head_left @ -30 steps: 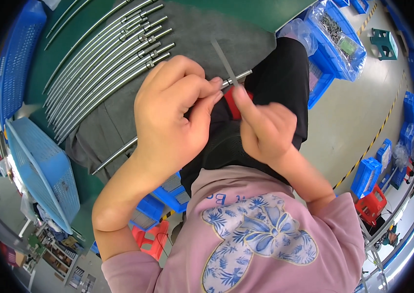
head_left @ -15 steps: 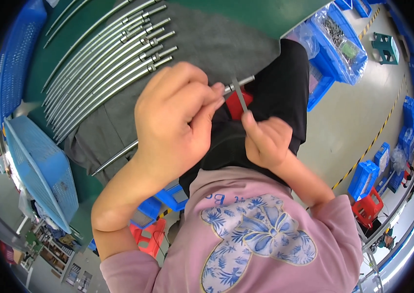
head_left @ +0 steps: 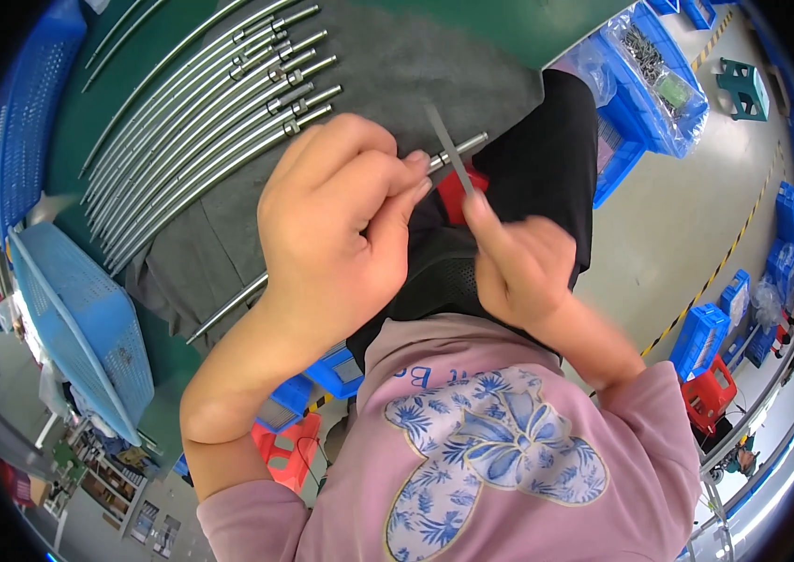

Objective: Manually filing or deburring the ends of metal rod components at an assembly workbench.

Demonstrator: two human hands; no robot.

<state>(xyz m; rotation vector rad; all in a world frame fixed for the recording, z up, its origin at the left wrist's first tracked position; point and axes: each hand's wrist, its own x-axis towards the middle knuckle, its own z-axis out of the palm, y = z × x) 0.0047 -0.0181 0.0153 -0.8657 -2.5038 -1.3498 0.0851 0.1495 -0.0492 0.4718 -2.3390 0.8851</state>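
Observation:
My left hand (head_left: 336, 215) pinches a slim metal rod (head_left: 474, 144) between thumb and fingertips, close to its stepped end. The rod's other part runs under my forearm and shows again at the lower left. In my right hand (head_left: 526, 270) is a narrow flat metal strip that looks like a file (head_left: 447, 144), with the thumb lying along it. The file crosses the rod near its end, just beyond my left fingertips; it appears to touch it. Several similar silvery rods (head_left: 205, 131) lie side by side to the left, partly on a grey cloth (head_left: 406, 70).
Under the cloth is a green tabletop (head_left: 500, 23). Blue perforated baskets (head_left: 88, 328) stand along its left side. To the right, a blue bin (head_left: 664, 117) holds small metal parts in clear plastic. A green stool (head_left: 743, 89) and a red stool (head_left: 711, 393) stand on the floor.
The file has slid across the rod: its tip reaches farther up and left. My right hand has shifted slightly right and is blurred. My left hand keeps its grip nearly in place.

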